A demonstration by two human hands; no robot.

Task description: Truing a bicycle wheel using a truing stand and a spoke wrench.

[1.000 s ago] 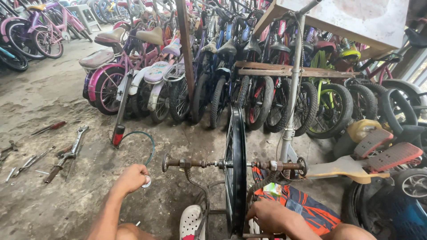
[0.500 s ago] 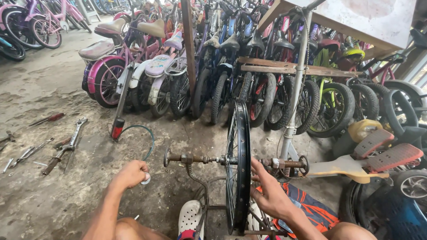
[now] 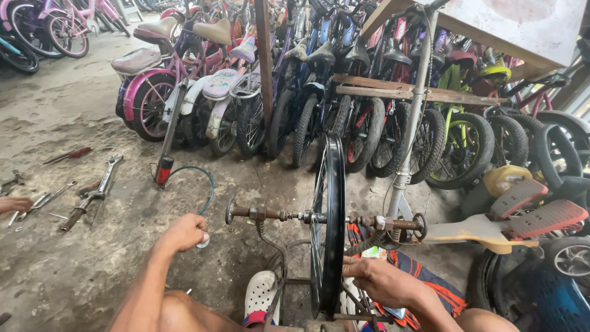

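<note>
The left hand is hiding a small pale thing in its closed grip; the right hand has dropped onto the wheel, its grip unclear.

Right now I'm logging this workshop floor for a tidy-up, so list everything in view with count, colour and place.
Bicycle wheel: one, black, upright on a threaded axle, centre.
Stand: one, dark metal, under the axle.
Floor pump: one, red base, green hose, left of centre.
Hand tools: several, grey, one red-handled, on the floor, left.
Parked bicycles: many, pink, blue, black, green, along the back.
Sandal: one, white, bottom centre.
Another person's hand: one, left edge.
Left hand: closed around a small pale object.
Right hand: resting beside the wheel's lower spokes.
</note>
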